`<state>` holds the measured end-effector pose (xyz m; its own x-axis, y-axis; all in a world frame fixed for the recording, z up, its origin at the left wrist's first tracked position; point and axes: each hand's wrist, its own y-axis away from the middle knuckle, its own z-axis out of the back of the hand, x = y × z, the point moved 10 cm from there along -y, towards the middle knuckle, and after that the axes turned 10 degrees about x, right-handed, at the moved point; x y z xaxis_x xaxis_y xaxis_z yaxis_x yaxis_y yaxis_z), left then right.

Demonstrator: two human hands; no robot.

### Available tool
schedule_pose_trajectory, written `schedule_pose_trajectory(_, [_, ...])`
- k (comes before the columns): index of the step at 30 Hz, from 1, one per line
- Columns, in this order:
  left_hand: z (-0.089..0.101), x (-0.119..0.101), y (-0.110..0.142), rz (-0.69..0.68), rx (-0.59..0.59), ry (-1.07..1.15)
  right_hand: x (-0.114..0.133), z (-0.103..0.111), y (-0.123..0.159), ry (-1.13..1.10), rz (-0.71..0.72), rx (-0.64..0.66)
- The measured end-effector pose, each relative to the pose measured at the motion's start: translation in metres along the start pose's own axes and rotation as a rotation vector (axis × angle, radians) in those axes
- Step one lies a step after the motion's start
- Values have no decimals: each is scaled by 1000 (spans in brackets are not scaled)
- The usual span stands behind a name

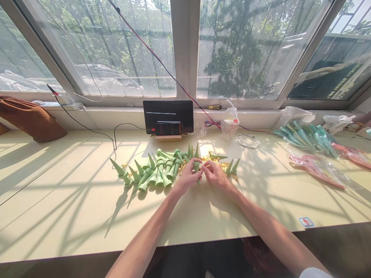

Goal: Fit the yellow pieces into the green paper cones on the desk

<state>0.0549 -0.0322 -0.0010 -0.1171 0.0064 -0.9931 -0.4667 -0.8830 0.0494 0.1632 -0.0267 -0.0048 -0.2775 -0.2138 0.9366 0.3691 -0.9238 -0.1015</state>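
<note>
Between the thumb and fingers of my left hand (190,173) is a green plastic spike (196,166), held roughly upright above the table. My right hand (213,173) is close beside it, fingertips pinched together at the spike's side; whatever they hold is too small to make out. A pile of similar green cone-shaped spikes (159,170) spreads to the left of my hands, some standing on their caps and others lying down. Small yellow pieces (207,157) lie behind my hands and to their right, partly hidden by them. Two more green spikes (232,167) stand just right of my right hand.
A phone (168,128) leans on a black panel (168,110) at the window, with a cable attached. Behind lie a plastic-wrapped cup (231,122), a coiled wire (247,141) and a screwdriver (214,107). Bagged teal strips (308,137) and pink strips (315,170) lie right; a brown bag (31,117) left.
</note>
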Motion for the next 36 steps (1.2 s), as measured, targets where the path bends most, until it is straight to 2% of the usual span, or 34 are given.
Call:
schedule_pose_trajectory(9, [1,-3,0,-4,-11,-8,-2,4,-1,12,-1,-35])
schedule_pose_trajectory(31, [-1,-4,1,5,-2,-5,-1,2,-1,0,27,-23])
schedule_pose_trajectory(36, [-3,-2,2,10,25,-13,0,3,-2,54,32,-28])
